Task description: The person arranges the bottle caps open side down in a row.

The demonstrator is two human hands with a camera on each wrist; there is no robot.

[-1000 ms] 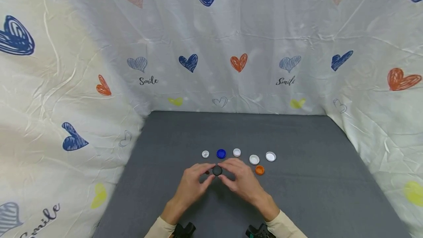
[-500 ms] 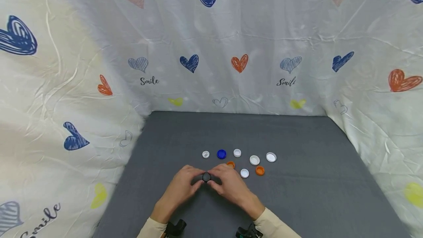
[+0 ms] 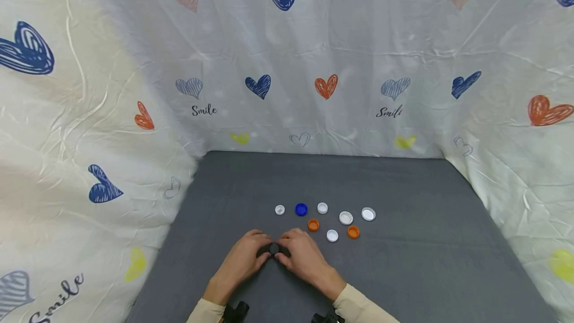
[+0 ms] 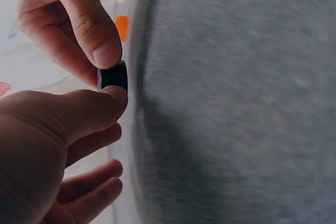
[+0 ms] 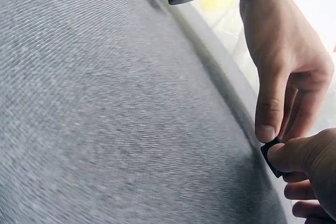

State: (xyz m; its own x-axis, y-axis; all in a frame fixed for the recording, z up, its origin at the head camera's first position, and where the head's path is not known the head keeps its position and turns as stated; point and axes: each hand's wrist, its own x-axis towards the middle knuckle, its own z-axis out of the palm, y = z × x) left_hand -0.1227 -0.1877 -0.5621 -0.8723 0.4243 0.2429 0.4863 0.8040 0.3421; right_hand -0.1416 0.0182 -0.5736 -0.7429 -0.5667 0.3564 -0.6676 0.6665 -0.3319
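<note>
A small round black bottle cap point(image 3: 274, 248) sits between my two hands, low over the grey cloth in the head view. My left hand point(image 3: 244, 258) pinches its left side with thumb and fingers. From the right, my right hand point(image 3: 304, 259) pinches the other side. Seen edge-on in the left wrist view, the black cap point(image 4: 113, 76) has one thumb above it and the other below. The right wrist view shows the cap point(image 5: 271, 157) between both thumbs, its far side hidden by fingers.
Beyond the hands, caps lie spread on the grey cloth point(image 3: 412, 263): a blue cap point(image 3: 301, 209), an orange cap point(image 3: 313, 225), another orange cap point(image 3: 353, 232) and several white caps point(image 3: 332, 236). A heart-printed curtain point(image 3: 287, 54) surrounds the table.
Both hands have moved left and nearer the body with the black cap between them. An orange cap and a white cap, hidden behind the right hand a second ago, now show.
</note>
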